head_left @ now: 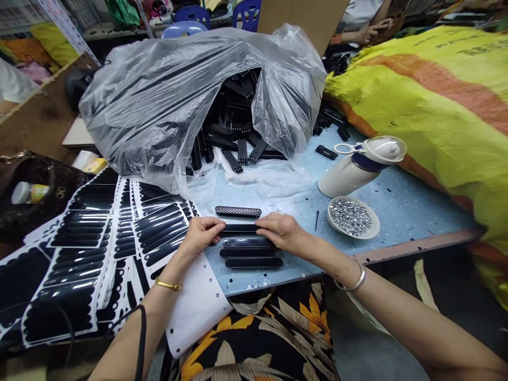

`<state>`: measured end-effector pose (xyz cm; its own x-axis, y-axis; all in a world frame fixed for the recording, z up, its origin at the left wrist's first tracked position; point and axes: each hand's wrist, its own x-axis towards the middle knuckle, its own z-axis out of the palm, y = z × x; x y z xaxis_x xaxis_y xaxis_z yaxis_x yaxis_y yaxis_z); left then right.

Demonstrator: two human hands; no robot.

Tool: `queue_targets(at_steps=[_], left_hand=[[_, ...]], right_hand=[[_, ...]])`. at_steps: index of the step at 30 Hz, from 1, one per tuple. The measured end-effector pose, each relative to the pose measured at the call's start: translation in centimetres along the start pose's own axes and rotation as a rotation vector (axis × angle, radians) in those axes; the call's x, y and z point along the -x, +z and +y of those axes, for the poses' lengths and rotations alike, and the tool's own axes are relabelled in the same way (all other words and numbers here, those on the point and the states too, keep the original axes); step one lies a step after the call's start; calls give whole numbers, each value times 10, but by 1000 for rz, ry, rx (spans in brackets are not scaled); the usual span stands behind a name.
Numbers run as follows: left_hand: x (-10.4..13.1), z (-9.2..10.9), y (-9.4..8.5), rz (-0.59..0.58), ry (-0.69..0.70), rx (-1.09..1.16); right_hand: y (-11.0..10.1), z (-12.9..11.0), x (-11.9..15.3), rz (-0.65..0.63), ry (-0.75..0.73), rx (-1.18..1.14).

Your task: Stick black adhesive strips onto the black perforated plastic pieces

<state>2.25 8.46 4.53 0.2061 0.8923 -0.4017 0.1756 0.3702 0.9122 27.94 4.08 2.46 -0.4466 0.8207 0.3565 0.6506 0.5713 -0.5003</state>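
Near the front of the blue speckled table, my left hand (203, 233) pinches the left end of a narrow black strip (240, 228). The strip's right end is between the thumb and fingers of my right hand (282, 231). Just beyond it lies a black bar with a mesh-patterned face (238, 211). Nearer to me, several smooth glossy black bars (254, 262) are lined up side by side, their long sides parallel to the strip. Sheets of glossy black strips (159, 227) on white backing overlap to the left of my left hand.
A grey plastic bag (159, 100) spills black plastic pieces (242, 151) at the back. On the right are a bowl of small shiny bits (351, 217), a white jug-shaped container (343, 177) and a large yellow sack (444, 100). Another person's hands (373, 32) are behind.
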Motion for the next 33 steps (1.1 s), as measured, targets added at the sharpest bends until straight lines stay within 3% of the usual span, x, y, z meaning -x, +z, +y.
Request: queue_targets(at_steps=[4,8,13,19,23,33], left_hand=[[-1,-1,0,-11,0,-9],[-2,-3,-1,-16,7,-14],[-1,-4,-1,-18,20,-16],[0,-4,-1,-23,28,-32],[-2,-8,-1,-19,62,-53],[-4,-13,0,-7,93,-42]], right_hand=[[-1,-1,3,11,8,2],[-10,-2,14,13,118,43],[-24,0,30,132,262,100],[-1,-6,24,179,436,54],[16,-11,10,144,583,-1],[10,-4,-5,112,644,-129]])
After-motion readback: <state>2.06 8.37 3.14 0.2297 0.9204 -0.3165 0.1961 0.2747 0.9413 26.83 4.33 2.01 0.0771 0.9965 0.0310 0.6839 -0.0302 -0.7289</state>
